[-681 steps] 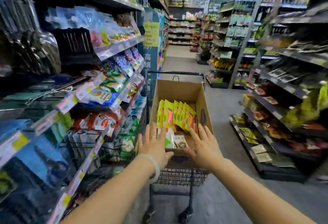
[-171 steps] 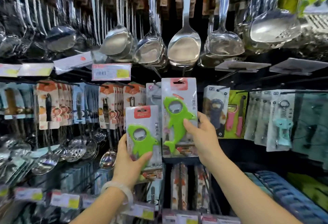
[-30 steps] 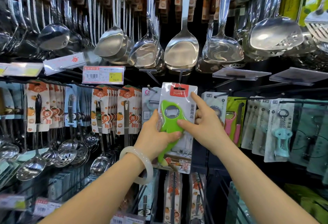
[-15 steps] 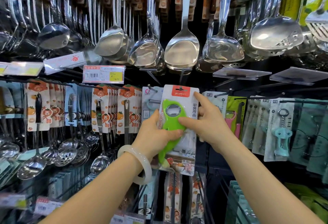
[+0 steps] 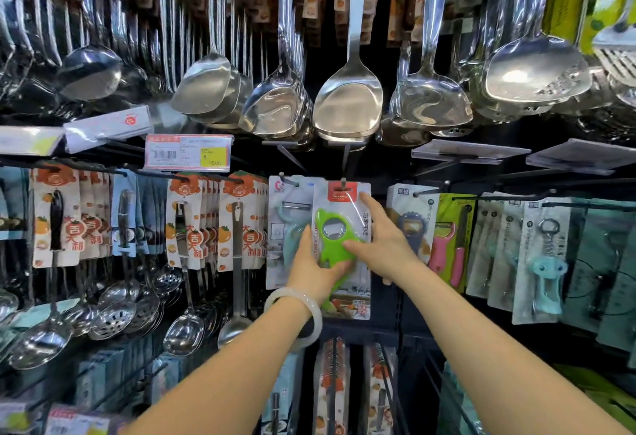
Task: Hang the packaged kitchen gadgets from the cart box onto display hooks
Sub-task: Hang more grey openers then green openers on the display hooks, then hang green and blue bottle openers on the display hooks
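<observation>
Green bottle opener pack (image 5: pixel 342 245) sits dead centre of the rack, its red header up at 12 o'clock on a black hook (image 5: pixel 343 180). Left hand (image 5: pixel 315 271) grips the pack's lower left edge from 7 o'clock, thumb curled over the green plastic; right hand (image 5: pixel 385 247) pinches the right edge from 4 o'clock, thumb on front, index finger stretched up toward the header. Steel spatulas (image 5: pixel 347 97) hang at 12 o'clock, a peeler pack (image 5: pixel 285 228) touches at 9 o'clock, a pink peeler pack (image 5: pixel 451 245) at 3 o'clock.

left fingers hidden behind green opener pack (image 5: pixel 340 245), elbows cropped
</observation>
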`<state>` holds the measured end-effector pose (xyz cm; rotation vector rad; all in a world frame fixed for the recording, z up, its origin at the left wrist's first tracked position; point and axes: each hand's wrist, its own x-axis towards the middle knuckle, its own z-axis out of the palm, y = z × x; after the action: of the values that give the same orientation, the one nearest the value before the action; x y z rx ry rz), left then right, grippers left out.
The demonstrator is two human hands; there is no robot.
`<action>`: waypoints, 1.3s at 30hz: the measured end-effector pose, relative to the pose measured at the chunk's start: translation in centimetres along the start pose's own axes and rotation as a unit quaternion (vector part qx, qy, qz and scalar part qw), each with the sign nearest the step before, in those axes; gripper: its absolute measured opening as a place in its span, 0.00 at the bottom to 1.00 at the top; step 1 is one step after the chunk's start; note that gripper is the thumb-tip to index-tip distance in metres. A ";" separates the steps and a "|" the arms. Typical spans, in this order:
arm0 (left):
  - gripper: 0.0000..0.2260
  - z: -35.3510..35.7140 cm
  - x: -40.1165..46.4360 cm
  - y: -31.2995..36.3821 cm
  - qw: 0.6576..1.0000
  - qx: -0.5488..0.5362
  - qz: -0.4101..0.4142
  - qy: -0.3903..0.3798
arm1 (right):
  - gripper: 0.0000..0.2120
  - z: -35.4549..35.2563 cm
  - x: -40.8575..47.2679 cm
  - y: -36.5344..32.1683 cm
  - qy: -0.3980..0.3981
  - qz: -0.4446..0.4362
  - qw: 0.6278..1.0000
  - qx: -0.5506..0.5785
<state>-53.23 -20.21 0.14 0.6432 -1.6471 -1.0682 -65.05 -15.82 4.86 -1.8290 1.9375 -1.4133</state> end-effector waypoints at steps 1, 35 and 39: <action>0.40 0.1 0.5 -0.2 0.999 0.027 -0.031 0.006 | 0.39 0.0 0.5 0.0 -0.002 0.004 1.000 -0.030; 0.35 51.4 -29.7 5.5 0.710 0.358 0.268 -0.544 | 0.35 -36.0 -48.1 23.5 0.073 0.489 0.707 -0.505; 0.36 59.1 -35.7 7.7 0.690 0.327 0.293 -0.576 | 0.35 -41.8 -55.6 24.4 0.097 0.542 0.670 -0.497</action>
<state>-96.24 32.39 -14.40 -0.3282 -3.1089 -0.2691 -95.09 48.36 -15.45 -0.1443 3.2721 -0.0634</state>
